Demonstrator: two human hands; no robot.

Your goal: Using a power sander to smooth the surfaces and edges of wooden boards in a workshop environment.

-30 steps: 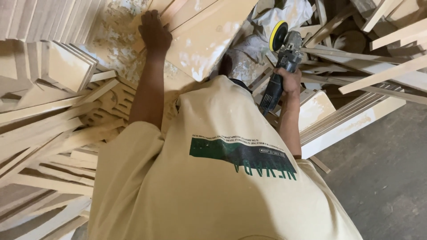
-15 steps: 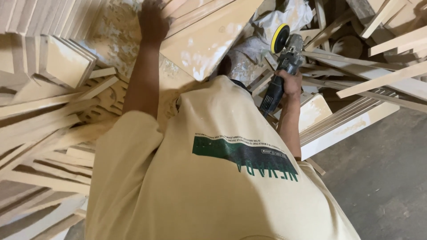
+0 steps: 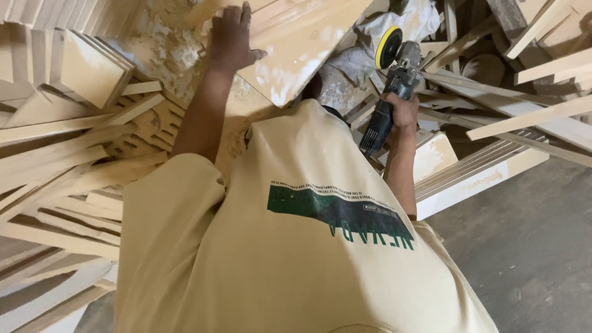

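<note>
While left hand (image 3: 231, 37) lies flat on wood panel (image 3: 302, 46), grip released, right hand (image 3: 404, 111) grip clenched round angle grinder (image 3: 388, 92).

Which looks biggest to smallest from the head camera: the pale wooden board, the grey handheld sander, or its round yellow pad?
1. Pale wooden board, under the left hand.
2. Grey handheld sander, gripped by the right hand.
3. Round yellow pad.
</note>
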